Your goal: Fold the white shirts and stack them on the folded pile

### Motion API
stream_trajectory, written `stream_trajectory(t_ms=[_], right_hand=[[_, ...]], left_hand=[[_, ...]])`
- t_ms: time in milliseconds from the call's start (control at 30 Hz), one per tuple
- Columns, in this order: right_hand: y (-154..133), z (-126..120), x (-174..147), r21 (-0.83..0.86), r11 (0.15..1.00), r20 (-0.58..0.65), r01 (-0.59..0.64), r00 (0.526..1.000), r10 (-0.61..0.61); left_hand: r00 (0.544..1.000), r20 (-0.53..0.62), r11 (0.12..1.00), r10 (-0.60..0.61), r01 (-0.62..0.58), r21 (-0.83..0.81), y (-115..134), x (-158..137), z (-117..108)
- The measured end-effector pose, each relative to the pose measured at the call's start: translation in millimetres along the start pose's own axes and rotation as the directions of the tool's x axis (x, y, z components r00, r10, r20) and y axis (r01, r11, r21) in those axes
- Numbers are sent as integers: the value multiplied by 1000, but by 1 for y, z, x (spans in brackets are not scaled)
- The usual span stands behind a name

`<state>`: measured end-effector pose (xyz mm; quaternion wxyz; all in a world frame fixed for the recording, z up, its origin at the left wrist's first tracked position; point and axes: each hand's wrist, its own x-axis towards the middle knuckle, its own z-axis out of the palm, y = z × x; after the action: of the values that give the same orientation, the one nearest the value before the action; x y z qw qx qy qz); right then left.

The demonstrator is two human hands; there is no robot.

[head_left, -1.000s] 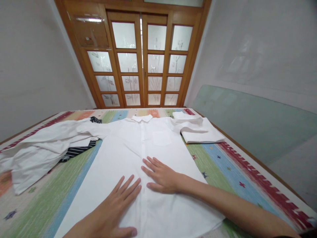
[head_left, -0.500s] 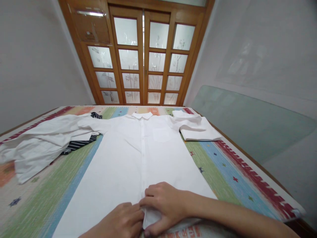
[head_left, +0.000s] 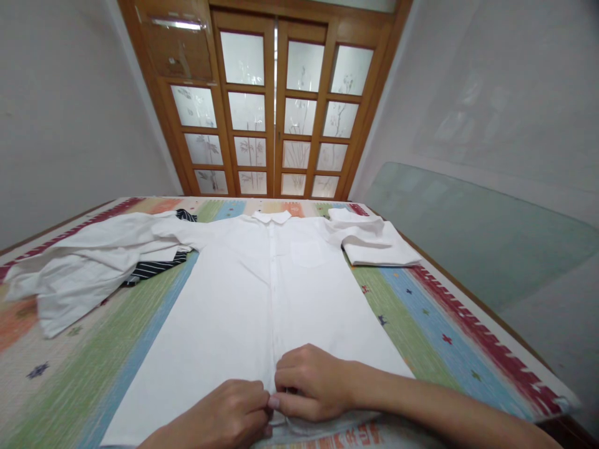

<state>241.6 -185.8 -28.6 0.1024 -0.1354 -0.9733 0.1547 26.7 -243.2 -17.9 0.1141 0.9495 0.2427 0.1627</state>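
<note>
A white collared shirt (head_left: 224, 318) lies spread on its back, its collar at the far end and its button front (head_left: 274, 274) running toward me. At the lower end of that front, my left hand (head_left: 234, 408) is closed on the shirt's edge. My right hand (head_left: 311, 383) pinches the fabric just beside it, thumb and fingers curled together. The fingertips of both hands meet at the front strip. Which button or bit of edge they grip is hidden by the fingers.
A rumpled white garment (head_left: 88, 262) lies at left over a black striped cloth (head_left: 156, 267). Folded white fabric (head_left: 379, 243) sits at the right shoulder. Beneath is a striped, patterned cover (head_left: 140, 337). Wooden glazed doors (head_left: 276, 106) stand beyond; a pale green panel (head_left: 468, 231) leans at right.
My right thumb has moved up to the fingers, and the shirt's lifted hem corner has come down. Both hands stay at the same place on the front; the view has shifted slightly.
</note>
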Motion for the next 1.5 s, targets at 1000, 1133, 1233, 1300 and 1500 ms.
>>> stream_trajectory(t_ms=[1000,1133,1233,1300,1500], right_hand=[[127,-16,64,-84,940,-239,-331,922,304],[130,-15,64,-73,941,-261,-331,917,302],[130,-14,62,-78,945,-269,-319,919,288],[128,-13,60,-76,947,-285,-313,917,280],[127,-8,52,-25,957,-310,-290,912,269]], left_hand=[[961,-113,936,-251,271,223,-82,-75,-22],[943,-185,941,-278,306,145,-82,-62,-11],[956,-191,940,-223,263,219,-89,-53,-1],[961,-202,924,-188,243,295,-91,-50,2],[969,-141,954,-204,229,193,-90,-55,-14]])
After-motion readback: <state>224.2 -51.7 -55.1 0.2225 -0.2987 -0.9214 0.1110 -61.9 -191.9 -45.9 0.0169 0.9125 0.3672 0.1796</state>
